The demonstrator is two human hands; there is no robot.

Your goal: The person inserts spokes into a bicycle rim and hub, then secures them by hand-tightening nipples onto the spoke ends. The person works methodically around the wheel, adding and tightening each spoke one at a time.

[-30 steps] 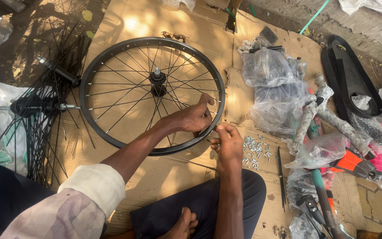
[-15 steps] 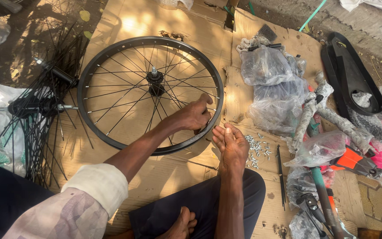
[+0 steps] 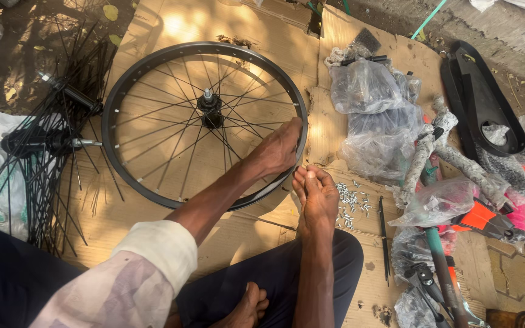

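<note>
Two hands at work | bicycle wheel [image 3: 153, 121] flat on cardboard [image 3: 214, 24] | rim gripped by closed left hand [image 3: 277, 149] | right hand [image 3: 316, 191] has been lifted from spoke nipples [image 3: 350, 203], fingertips pinched; something tiny may be held, cannot be told.

My left hand [image 3: 279, 149] lies over the near side of the wheel rim [image 3: 153, 61], so that stretch of rim and the spoke ends under my palm are out of sight. My right hand [image 3: 316, 193] has its fingertips pinched together; whatever sits between them is too small to tell. The small silver pieces [image 3: 352, 203] scattered on the cardboard [image 3: 238, 24] are too tiny to make out singly. The clear plastic bags [image 3: 375, 115] blur their contents. The bundle of loose spokes [image 3: 37, 146] runs off the left edge.
</note>
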